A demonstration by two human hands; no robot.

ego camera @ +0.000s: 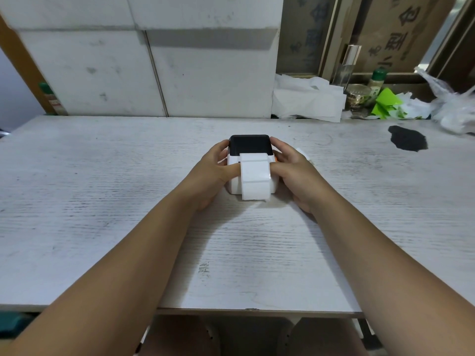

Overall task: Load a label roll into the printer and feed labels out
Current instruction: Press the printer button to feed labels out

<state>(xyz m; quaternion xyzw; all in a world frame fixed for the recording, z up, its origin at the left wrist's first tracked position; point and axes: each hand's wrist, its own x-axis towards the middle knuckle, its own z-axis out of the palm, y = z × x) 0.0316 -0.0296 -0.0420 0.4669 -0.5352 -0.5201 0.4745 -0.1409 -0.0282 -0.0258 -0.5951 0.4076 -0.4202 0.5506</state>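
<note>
A small white label printer [234, 187] with a dark lid [249, 145] stands in the middle of the table. Its lid is down. A strip of blank white labels [254, 177] hangs out of the slot under the lid and down over the front. My left hand [209, 174] clasps the printer's left side, thumb near the strip's edge. My right hand [295, 173] clasps the right side, thumb against the strip's other edge. A bit of orange shows by my right fingers. The label roll itself is hidden inside.
The table [102, 201] is pale scuffed wood with a dark stain [408, 141] at the back right. White foam blocks [154, 73] line the back. Crumpled paper [308, 101], bottles, green scraps [385, 104] and plastic bags [452, 109] clutter the back right.
</note>
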